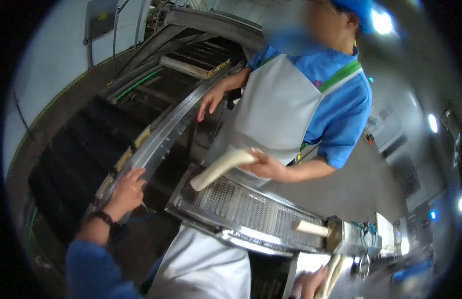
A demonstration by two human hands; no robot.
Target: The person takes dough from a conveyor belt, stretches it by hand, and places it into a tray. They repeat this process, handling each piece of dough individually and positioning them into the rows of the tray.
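Rests the left hand point(126, 193) at the metal rail point(163, 134), fingers loosely spread; faces a person point(280, 109) in a pale apron, gripping a curved pale roll point(223, 168) above the mesh conveyor point(246, 204); has a second pale roll point(310, 228) lying farther right on the mesh; reaches with the right hand point(313, 283) to long pale strips point(333, 276) below it — too blurred to tell whether pinching them or only touching.
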